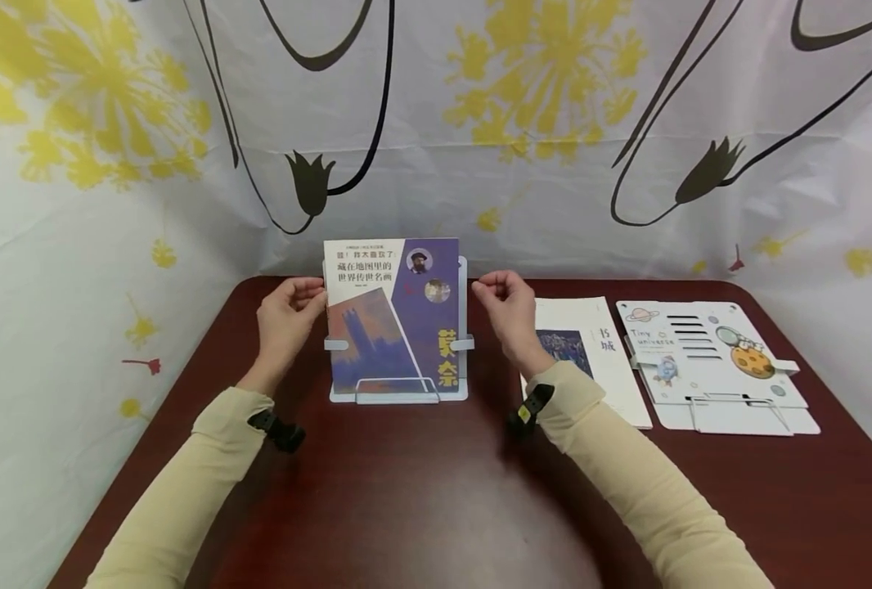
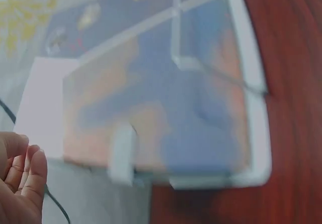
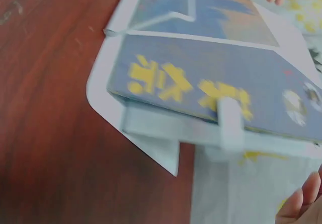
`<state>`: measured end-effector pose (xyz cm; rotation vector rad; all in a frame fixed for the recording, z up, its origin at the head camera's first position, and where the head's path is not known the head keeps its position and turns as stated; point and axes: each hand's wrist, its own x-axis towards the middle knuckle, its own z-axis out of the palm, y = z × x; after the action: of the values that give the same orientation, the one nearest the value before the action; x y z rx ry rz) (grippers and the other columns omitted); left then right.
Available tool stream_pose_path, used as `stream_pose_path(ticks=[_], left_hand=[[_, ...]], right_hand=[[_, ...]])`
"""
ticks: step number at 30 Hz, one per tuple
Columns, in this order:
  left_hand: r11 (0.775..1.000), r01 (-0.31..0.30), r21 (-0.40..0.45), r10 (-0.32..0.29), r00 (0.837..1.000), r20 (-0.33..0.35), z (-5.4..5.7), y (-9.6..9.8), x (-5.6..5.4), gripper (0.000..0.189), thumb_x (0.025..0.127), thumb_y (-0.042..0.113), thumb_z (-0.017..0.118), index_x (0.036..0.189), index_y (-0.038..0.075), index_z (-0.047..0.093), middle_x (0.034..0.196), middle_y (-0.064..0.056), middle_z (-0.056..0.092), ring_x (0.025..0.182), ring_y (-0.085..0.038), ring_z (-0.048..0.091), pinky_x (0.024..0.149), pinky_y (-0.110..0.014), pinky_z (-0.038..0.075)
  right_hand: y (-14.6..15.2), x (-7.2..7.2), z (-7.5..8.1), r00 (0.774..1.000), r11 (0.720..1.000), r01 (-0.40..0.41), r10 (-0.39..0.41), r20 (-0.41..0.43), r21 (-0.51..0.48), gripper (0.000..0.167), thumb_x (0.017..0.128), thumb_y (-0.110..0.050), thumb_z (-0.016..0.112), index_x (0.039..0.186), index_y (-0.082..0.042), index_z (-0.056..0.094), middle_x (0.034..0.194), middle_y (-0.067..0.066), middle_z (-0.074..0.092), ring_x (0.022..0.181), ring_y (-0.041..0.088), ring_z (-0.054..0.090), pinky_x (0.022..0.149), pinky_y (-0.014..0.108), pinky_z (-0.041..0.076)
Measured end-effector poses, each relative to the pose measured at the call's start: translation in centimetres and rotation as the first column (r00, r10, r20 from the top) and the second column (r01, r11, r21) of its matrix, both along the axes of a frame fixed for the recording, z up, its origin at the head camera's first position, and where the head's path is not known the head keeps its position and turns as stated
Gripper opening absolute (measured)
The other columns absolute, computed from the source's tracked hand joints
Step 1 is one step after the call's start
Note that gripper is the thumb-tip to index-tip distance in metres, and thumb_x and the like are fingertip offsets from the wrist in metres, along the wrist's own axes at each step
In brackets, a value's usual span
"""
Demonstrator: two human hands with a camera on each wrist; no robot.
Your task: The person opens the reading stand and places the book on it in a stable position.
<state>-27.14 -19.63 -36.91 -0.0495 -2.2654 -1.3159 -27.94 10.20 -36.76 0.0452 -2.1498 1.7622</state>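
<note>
A purple and white book with a painting on its cover stands upright on a white book stand. Side clips overlap the cover at both sides, and a wire rest crosses its bottom edge. My left hand is beside the book's upper left edge, fingers loosely bent; the left wrist view shows nothing between thumb and fingers. On the other side, my right hand hovers just right of the stand, apart from it, its fingers bent and holding nothing.
A white magazine with a dark picture lies flat behind my right wrist. Farther right, a second white stand with space drawings lies folded on the dark red table. A patterned curtain hangs behind.
</note>
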Motion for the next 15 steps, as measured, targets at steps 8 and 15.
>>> stream_pose_path(ticks=[8,15], left_hand=[[0.923,0.272,0.27,-0.281,0.96,-0.008,1.9,7.1,0.2,0.022,0.084,0.004,0.069,0.105,-0.005,0.066,0.099,-0.022,0.067,0.075,0.002,0.061,0.07,-0.013,0.051],[0.803,0.432,0.411,-0.495,0.867,0.056,1.8,13.5,1.5,0.027,0.085,0.0,0.065,0.111,-0.007,0.061,0.106,-0.023,0.064,0.082,-0.003,0.061,0.078,-0.019,0.052]], right_hand=[[4.9,0.9,1.2,0.998,0.993,0.05,-0.046,0.044,-0.107,0.018,0.09,-0.015,0.064,0.098,0.0,0.062,0.074,-0.008,0.056,0.065,0.007,0.053,0.059,0.017,0.046],[9.3,2.9,1.0,0.995,0.988,0.07,-0.059,0.083,-0.134,0.011,0.091,-0.016,0.063,0.098,-0.007,0.061,0.081,-0.006,0.059,0.071,0.006,0.057,0.067,0.019,0.051]])
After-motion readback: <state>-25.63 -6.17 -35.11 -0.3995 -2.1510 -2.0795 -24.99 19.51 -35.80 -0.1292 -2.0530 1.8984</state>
